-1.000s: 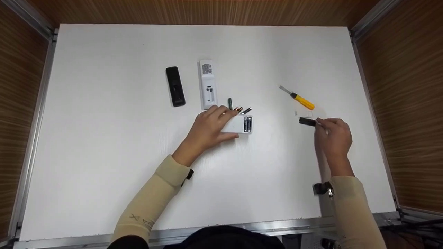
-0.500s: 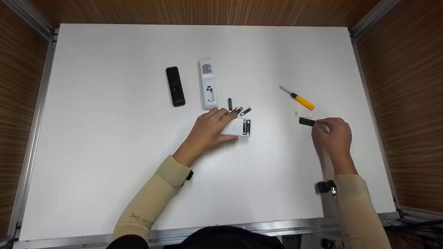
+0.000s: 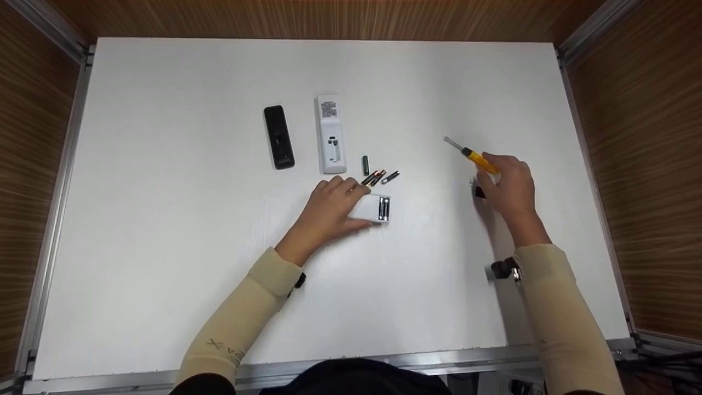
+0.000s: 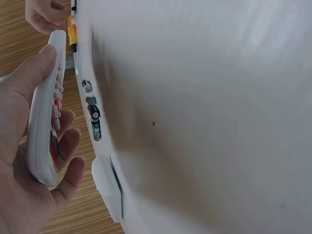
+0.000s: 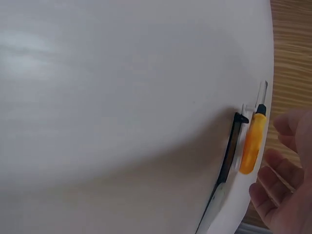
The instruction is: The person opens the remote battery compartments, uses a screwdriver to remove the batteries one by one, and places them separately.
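Observation:
My left hand (image 3: 329, 211) grips a white remote control (image 3: 363, 208) with its back facing up. Two batteries (image 3: 384, 209) lie in its uncovered compartment; the left wrist view shows the buttons on its underside. My right hand (image 3: 510, 189) is at the yellow handle of a screwdriver (image 3: 473, 156) lying on the table. From the right wrist, the fingers (image 5: 275, 178) look loosely bent and apart from that screwdriver handle (image 5: 252, 144). Beside it lies a black strip-like cover (image 5: 229, 153), partly hidden by the hand in the head view.
Several loose batteries (image 3: 374, 177) lie just beyond the held remote. Farther back are a white remote (image 3: 331, 131) with an uncovered battery bay and a black remote (image 3: 279, 137). Wood-grain panels (image 3: 329, 19) border the white table (image 3: 164, 219).
My right hand has left the black cover and moved up and left to the screwdriver. My left hand has drawn the remote slightly down and left.

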Available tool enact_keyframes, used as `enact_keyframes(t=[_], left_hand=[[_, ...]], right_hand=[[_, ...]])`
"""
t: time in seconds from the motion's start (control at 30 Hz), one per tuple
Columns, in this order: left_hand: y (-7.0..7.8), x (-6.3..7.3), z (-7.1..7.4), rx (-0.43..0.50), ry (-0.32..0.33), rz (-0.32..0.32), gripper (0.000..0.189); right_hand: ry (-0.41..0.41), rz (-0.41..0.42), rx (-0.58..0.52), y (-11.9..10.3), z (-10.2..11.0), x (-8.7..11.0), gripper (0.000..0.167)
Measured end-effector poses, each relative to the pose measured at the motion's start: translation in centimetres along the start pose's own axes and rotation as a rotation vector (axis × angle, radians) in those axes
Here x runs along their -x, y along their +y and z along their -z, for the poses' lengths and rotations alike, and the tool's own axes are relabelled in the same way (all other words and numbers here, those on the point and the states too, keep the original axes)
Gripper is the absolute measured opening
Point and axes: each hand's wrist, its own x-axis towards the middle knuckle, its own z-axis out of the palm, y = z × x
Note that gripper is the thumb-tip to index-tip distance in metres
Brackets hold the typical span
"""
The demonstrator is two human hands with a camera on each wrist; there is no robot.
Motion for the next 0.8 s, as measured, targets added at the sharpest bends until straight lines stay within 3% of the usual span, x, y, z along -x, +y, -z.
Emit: enact_keyframes(t=[0.27,0.6,0.8], left_hand=[[0.0,0.4,-0.2,-0.014,-0.082,0.051,0.063],[0.2,0.9,-0.4,-0.023,-0.097,0.06,0.064],[0.1,1.2,-0.6,0.035,-0.148,0.091,0.071]], right_hand=[[-0.084,-0.098,0.037,-0.4,-0.7,-1.4,0.055],[-0.057,-0.132,0.0,-0.6,-1.2,-1.6,0.045],[0.01,-0.15,-0.125,-1.5,-1.1,-1.4,0.038]])
